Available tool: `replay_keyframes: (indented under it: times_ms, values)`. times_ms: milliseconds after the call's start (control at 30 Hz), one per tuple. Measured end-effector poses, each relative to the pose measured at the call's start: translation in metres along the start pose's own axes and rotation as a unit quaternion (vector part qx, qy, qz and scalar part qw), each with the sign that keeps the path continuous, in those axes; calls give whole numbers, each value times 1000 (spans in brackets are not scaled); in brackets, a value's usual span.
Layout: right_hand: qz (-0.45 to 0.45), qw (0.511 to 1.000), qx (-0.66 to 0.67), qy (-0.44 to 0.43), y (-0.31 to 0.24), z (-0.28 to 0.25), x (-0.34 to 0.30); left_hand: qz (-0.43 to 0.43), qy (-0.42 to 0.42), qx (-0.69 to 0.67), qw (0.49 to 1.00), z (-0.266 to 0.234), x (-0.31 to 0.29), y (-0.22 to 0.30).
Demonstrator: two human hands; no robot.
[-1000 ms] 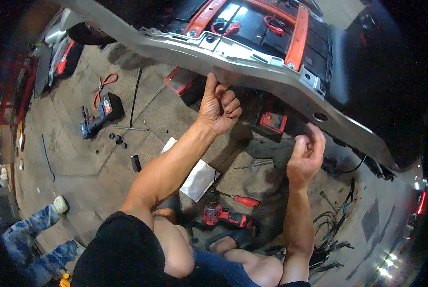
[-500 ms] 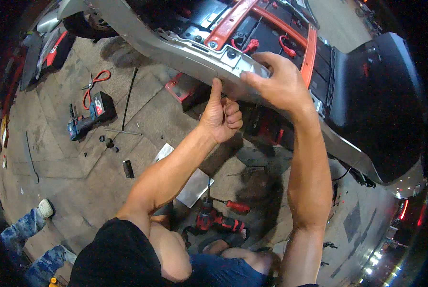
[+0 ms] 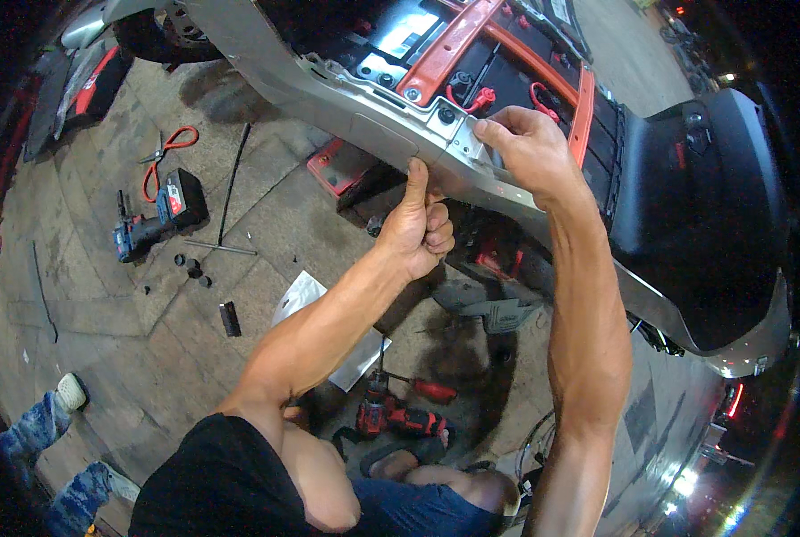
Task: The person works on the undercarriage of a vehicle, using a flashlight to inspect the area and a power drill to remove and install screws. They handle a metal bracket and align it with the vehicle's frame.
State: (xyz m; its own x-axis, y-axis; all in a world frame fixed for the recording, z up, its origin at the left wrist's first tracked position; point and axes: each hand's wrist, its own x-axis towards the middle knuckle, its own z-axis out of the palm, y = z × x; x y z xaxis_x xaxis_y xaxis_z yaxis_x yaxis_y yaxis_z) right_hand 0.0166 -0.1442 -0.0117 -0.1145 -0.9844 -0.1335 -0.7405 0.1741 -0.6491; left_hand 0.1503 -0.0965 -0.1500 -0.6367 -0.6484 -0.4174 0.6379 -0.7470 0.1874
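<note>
My left hand (image 3: 415, 224) is closed at the lower edge of a vehicle's long grey side panel (image 3: 378, 134). Its thumb points up and rests on the panel's outer face, while the fingers curl under, partly hidden. Farther right, my right hand (image 3: 539, 152) pinches thumb and fingers together over a pale metal bracket (image 3: 465, 143) at the panel's upper edge. What sits between those fingertips is too small to make out. Behind the panel runs an orange frame (image 3: 449, 49), with red-capped cables (image 3: 482, 98) beside it.
Below me lie a red-and-black power drill (image 3: 387, 418) and a red-handled screwdriver (image 3: 434, 391). To the left are a blue cordless tool (image 3: 140, 234), red-handled scissors (image 3: 156, 166), a T-handle wrench (image 3: 233, 197) and sockets (image 3: 193, 268). Another person's legs (image 3: 38, 430) show at lower left.
My right hand has gone from a wide spread over the panel's edge to a pinch by the bracket. My left hand stays at the panel's lower edge. The view has shifted slightly.
</note>
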Motion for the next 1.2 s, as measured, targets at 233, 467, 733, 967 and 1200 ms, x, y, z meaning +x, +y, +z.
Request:
replay_keyframes:
  times_ms: [233, 467, 733, 967, 1200]
  values:
    - [-9, 1000, 19, 2, 2, 3, 0, 18, 9, 36, 999, 4, -2, 0]
    - [-12, 1000, 10, -11, 6, 2, 3, 34, 46, 58, 997, 10, -5, -1]
    - [-27, 999, 27, -15, 6, 0, 0, 56, 34, 89, 994, 10, -4, -1]
    - [-139, 966, -184, 117, 11, 23, -3, -31, -6, 2, 1000, 3, -7, 6]
    - [-143, 960, -230, 77, 5, 39, -13, -32, -89, -65, 993, -7, 6, 8]
